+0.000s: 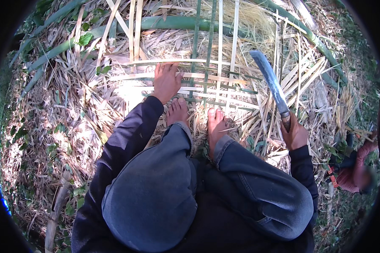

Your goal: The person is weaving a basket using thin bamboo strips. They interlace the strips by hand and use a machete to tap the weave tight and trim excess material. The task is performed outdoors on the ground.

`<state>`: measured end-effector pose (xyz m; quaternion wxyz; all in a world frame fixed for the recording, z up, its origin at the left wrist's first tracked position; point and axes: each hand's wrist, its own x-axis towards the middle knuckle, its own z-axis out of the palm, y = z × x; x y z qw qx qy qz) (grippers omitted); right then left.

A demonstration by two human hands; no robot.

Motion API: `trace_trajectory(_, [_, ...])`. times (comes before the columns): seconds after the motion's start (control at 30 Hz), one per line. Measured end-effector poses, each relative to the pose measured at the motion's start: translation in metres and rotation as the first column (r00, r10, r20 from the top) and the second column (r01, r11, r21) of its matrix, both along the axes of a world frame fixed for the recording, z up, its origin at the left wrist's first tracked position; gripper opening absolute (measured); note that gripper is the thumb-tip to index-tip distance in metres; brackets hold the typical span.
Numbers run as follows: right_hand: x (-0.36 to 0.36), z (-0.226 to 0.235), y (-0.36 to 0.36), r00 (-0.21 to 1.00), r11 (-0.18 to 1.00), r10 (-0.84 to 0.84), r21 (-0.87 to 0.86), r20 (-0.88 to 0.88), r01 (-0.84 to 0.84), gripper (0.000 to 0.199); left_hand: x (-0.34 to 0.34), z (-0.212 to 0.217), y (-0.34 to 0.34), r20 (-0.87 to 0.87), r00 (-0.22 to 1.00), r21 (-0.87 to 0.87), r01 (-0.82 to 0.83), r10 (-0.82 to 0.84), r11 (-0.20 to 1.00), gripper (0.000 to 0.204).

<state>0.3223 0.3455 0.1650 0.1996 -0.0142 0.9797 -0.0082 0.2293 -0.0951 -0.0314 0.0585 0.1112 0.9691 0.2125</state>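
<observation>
A loose lattice of split bamboo strips [213, 77], some green and some pale, lies on the ground in front of my bare feet. Several strips run crosswise over and under others that stretch away from me. My left hand [167, 82] rests palm down at the lattice's left side, fingers stretched out over the crosswise strips. Off to the right, my right hand [296, 134] is wrapped round the handle of a machete [269, 78]. Its broad grey blade points up and to the left, beside the lattice's right edge and apart from my left hand.
Green bamboo poles [164, 22] lie across the far side. Loose pale strips [306, 71] are piled at right, near a heap of fine shavings [257, 19]. Dry leaves cover the ground. Another person [354, 173] is low at the far right. A weathered stick [57, 211] lies at lower left.
</observation>
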Motion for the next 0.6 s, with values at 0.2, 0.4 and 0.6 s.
trace_trajectory(0.2, [-0.041,-0.001,-0.043,0.946,0.957,0.282,0.024,0.158,-0.289,0.033,-0.003,0.004,0.004,0.051,0.999,-0.016,-0.008,0.009,1.000,0.042])
trace_trajectory(0.4, [-0.065,-0.021,-0.068,0.873,0.874,0.451,0.107,0.186,-0.474,0.017,0.002,0.008,0.003,0.021,1.000,-0.034,-0.010,0.011,0.999,0.042])
trace_trajectory(0.6, [-0.073,-0.019,-0.071,0.898,0.899,0.413,0.088,0.151,-0.429,0.015,-0.001,0.003,0.004,-0.001,1.000,-0.050,-0.005,0.005,0.999,0.041])
